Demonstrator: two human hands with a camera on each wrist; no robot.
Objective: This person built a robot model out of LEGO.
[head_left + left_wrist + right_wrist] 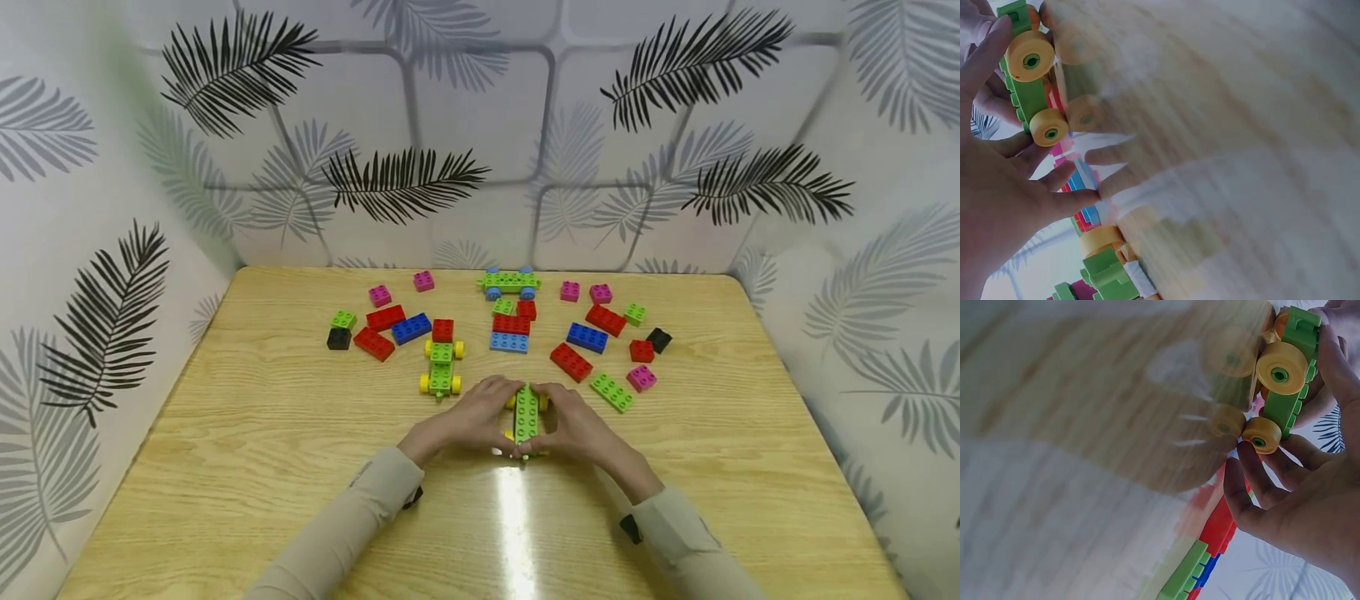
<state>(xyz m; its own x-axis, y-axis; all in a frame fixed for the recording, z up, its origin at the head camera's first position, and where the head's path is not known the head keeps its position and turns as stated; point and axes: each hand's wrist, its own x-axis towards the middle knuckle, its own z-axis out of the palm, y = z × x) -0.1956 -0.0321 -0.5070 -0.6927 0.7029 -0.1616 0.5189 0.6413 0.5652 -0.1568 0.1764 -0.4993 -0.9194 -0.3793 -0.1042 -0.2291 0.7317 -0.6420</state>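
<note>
A green wheeled chassis (pixel 527 412) with yellow wheels stands on the wooden table (pixel 262 467) near the front centre. My left hand (pixel 501 408) grips its left side and my right hand (pixel 551 410) grips its right side, fingers curled round it. In the left wrist view the chassis (pixel 1027 94) shows its yellow wheels beside my left hand (pixel 1004 144). The right wrist view shows the same chassis (pixel 1290 400) from the other side, held by my right hand (pixel 1297 447).
A second green car with yellow wheels and a red brick (pixel 441 362) stands just left of the hands. A green chassis with blue wheels (pixel 510 282) sits at the back. Several red, blue, pink, green and black bricks lie scattered across the far half. Leaf-patterned walls (pixel 90 250) enclose three sides.
</note>
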